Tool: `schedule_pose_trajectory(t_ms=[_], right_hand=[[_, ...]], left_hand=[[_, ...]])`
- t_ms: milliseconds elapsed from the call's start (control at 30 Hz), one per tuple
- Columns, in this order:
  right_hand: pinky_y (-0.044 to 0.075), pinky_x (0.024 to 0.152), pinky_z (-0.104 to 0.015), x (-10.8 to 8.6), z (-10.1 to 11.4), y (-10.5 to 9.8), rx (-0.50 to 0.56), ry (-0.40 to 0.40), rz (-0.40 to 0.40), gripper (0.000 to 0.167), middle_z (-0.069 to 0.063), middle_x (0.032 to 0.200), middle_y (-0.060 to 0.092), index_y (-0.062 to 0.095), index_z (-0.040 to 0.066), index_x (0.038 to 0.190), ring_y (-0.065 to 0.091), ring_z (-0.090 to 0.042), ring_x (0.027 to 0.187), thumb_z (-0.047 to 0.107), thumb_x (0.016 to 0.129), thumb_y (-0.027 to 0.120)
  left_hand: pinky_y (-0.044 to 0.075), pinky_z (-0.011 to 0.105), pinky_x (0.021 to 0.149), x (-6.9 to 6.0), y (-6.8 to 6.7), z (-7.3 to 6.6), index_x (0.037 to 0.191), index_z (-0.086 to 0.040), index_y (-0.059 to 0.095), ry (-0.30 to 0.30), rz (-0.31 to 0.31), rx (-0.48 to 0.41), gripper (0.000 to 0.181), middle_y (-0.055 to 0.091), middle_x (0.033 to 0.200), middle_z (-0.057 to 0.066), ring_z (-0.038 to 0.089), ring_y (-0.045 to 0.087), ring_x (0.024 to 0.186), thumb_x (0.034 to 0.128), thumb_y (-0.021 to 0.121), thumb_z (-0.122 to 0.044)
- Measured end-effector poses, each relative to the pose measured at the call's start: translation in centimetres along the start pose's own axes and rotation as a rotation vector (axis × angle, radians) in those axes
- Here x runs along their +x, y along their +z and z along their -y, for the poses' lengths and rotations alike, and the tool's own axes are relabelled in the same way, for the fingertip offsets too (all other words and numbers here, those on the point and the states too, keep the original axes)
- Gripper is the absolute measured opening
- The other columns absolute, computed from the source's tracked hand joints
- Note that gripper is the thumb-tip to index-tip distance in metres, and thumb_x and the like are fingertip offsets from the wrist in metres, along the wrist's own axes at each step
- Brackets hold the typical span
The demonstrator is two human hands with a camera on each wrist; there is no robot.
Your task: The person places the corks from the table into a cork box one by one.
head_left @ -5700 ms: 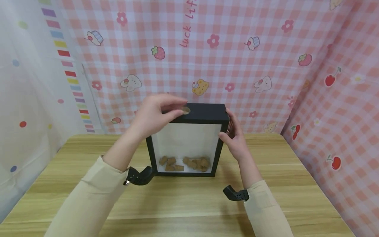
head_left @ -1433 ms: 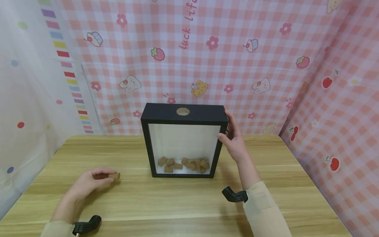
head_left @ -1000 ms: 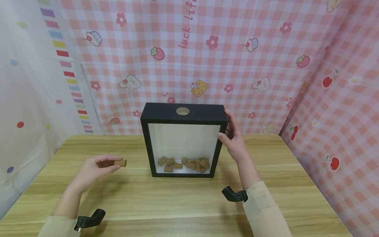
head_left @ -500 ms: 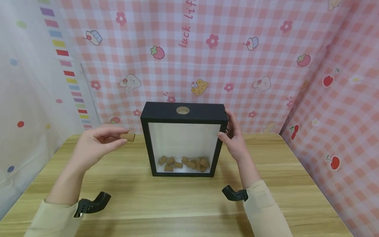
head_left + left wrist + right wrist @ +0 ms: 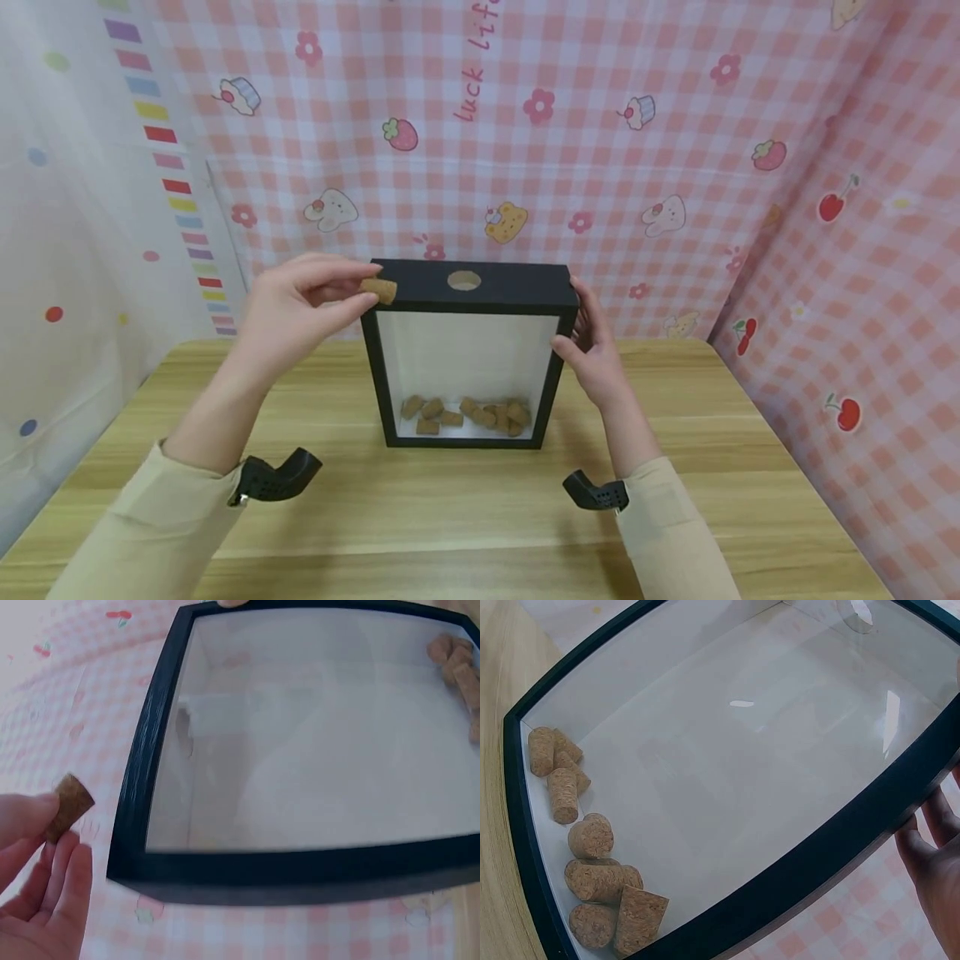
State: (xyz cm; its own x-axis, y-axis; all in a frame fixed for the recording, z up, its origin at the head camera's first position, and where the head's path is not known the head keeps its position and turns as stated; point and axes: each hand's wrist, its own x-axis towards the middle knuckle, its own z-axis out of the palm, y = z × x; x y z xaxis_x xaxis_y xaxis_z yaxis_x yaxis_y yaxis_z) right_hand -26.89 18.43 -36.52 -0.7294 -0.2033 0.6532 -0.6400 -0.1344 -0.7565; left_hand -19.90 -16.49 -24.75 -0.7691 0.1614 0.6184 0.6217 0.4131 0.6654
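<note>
My left hand (image 5: pixel 292 312) pinches a cork (image 5: pixel 381 290) between thumb and fingertips, at the top left corner of a black shadow box (image 5: pixel 510 286). In the left wrist view that cork (image 5: pixel 71 806) sits apart from the frame's edge. The box stands upright with a clear front and a round hole (image 5: pixel 464 281) in its top. Several corks (image 5: pixel 592 881) lie along the bottom inside it. My right hand (image 5: pixel 596 354) grips the right side of the box, its thumb on the front edge and its other fingers partly hidden behind.
The box stands on a wood-grain table (image 5: pixel 435 525). Behind it hangs a pink checked cloth (image 5: pixel 465 183), with more checked cloth on the right and a white dotted cloth (image 5: pixel 75 250) on the left. A black wrist camera (image 5: pixel 277 477) sits on the left wrist.
The left hand went from the box's top to the table at left, where it held a cork. Since then it has lifted the cork up and rightward to the box. The right hand stays put.
</note>
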Motion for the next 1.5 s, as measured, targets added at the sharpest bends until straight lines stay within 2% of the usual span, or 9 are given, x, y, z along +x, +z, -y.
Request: schedule_pose_trajectory(t_ms=[67, 167, 400, 533, 833, 1000, 1133, 1333, 1500], right_hand=[[0.047, 0.087, -0.026, 0.0, 0.0, 0.0, -0.003, 0.002, -0.003, 0.075, -0.002, 0.142, 0.051, 0.039, 0.023, 0.152, 0.051, -0.018, 0.119, -0.015, 0.09, 0.056], [0.047, 0.087, -0.026, 0.0, -0.1, 0.0, -0.003, 0.002, -0.001, 0.076, -0.001, 0.143, 0.05, 0.04, 0.024, 0.152, 0.051, -0.018, 0.12, -0.017, 0.09, 0.055], [0.046, 0.087, -0.026, 0.0, -0.4, -0.3, 0.003, -0.009, 0.005, 0.068, -0.001, 0.143, 0.05, 0.039, 0.024, 0.153, 0.051, -0.017, 0.119, 0.02, 0.094, 0.072], [0.046, 0.087, -0.026, 0.0, -0.5, -0.2, 0.007, -0.019, 0.014, 0.069, -0.001, 0.144, 0.05, 0.039, 0.023, 0.153, 0.051, -0.017, 0.12, 0.028, 0.092, 0.072], [0.046, 0.089, -0.026, 0.0, -0.5, -0.2, 0.003, -0.012, 0.007, 0.067, -0.001, 0.144, 0.05, 0.039, 0.024, 0.152, 0.051, -0.018, 0.121, 0.022, 0.094, 0.071], [0.046, 0.088, -0.026, 0.0, -0.5, -0.1, 0.003, -0.012, 0.008, 0.067, -0.001, 0.143, 0.051, 0.039, 0.025, 0.152, 0.051, -0.017, 0.121, 0.023, 0.093, 0.072], [0.046, 0.089, -0.027, 0.1, -0.5, 0.1, -0.006, -0.008, 0.009, 0.069, -0.001, 0.144, 0.05, 0.039, 0.024, 0.153, 0.051, -0.018, 0.122, 0.026, 0.093, 0.072], [0.046, 0.092, -0.027, 0.0, -0.5, 0.0, -0.01, 0.001, 0.002, 0.07, 0.0, 0.146, 0.049, 0.038, 0.025, 0.153, 0.05, -0.018, 0.124, 0.027, 0.092, 0.072], [0.045, 0.094, -0.027, -0.2, -0.3, -0.1, -0.033, 0.024, -0.011, 0.073, 0.0, 0.148, 0.046, 0.035, 0.022, 0.155, 0.047, -0.019, 0.127, 0.031, 0.092, 0.072]], left_hand=[[0.053, 0.015, 0.075, 0.5, 0.6, -0.3, 0.113, -0.002, 0.075, -0.004, 0.0, -0.002, 0.026, 0.067, 0.106, 0.008, 0.008, 0.063, 0.089, 0.0872, 0.076, -0.003], [0.052, 0.015, 0.072, 1.2, 1.5, -0.6, 0.115, -0.003, 0.074, -0.015, 0.015, 0.032, 0.027, 0.068, 0.107, 0.008, 0.009, 0.062, 0.089, 0.0885, 0.075, -0.004], [0.054, 0.015, 0.075, 3.3, 3.4, -1.1, 0.117, -0.005, 0.074, -0.035, 0.032, 0.039, 0.028, 0.067, 0.109, 0.009, 0.015, 0.064, 0.091, 0.0888, 0.074, -0.005], [0.055, 0.018, 0.076, 4.3, 4.3, -1.5, 0.117, -0.007, 0.074, -0.064, 0.049, 0.051, 0.028, 0.069, 0.109, 0.008, 0.017, 0.067, 0.092, 0.0892, 0.074, -0.007], [0.057, 0.03, 0.08, 5.8, 6.1, -1.7, 0.117, -0.001, 0.073, 0.033, 0.129, 0.132, 0.028, 0.069, 0.108, 0.012, 0.022, 0.066, 0.09, 0.0891, 0.072, -0.001], [0.056, 0.033, 0.079, 5.9, 6.8, -1.7, 0.117, -0.002, 0.073, 0.079, 0.198, 0.274, 0.028, 0.069, 0.109, 0.014, 0.023, 0.066, 0.09, 0.0891, 0.072, -0.001], [0.056, 0.034, 0.082, 5.7, 6.9, -1.7, 0.119, -0.002, 0.072, 0.106, 0.223, 0.323, 0.03, 0.069, 0.112, 0.014, 0.023, 0.066, 0.093, 0.0889, 0.072, -0.002], [0.055, 0.035, 0.085, 4.9, 6.3, -1.4, 0.12, -0.001, 0.071, 0.161, 0.168, 0.269, 0.032, 0.069, 0.116, 0.014, 0.025, 0.067, 0.096, 0.0882, 0.073, -0.003], [0.055, 0.036, 0.086, 3.1, 4.9, -1.1, 0.121, 0.0, 0.07, 0.156, 0.122, 0.189, 0.034, 0.069, 0.116, 0.013, 0.023, 0.068, 0.098, 0.0881, 0.075, -0.004]])
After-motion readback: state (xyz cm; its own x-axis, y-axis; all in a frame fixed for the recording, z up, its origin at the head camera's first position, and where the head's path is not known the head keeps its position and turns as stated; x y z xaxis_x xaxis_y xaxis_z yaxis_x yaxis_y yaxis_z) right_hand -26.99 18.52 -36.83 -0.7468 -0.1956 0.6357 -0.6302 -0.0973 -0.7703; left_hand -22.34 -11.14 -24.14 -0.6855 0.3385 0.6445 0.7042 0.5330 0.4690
